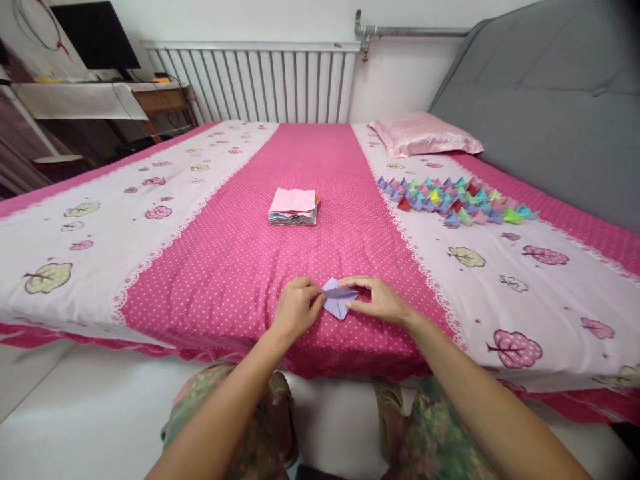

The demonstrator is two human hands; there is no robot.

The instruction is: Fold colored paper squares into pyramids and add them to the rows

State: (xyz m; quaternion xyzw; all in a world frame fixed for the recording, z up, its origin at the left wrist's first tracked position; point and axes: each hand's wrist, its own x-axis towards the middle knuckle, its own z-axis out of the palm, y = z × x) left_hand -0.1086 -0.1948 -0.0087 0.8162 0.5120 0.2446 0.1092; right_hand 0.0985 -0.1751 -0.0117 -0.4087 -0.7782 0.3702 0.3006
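A partly folded purple origami paper (338, 304) lies near the front edge of the bed, its outline a diamond with a raised fold across the middle. My left hand (299, 308) pinches its left corner between thumb and fingers. At the opposite side my right hand (379, 300) curves around the right corner, thumb near the lower edge and fingertips at the upper edge. Farther back on the pink strip is a stack of coloured paper sheets (294, 205), a pink one on top. Several rows of small folded paper pieces (455, 200) in many colours stand to the right.
The bed cover (225, 253) has a pink dotted strip between white printed panels. A pink pillow (424, 133) rests at the back right, beside a grey headboard (550, 100). Behind the bed are a white radiator (260, 80) and a desk with a monitor (97, 37).
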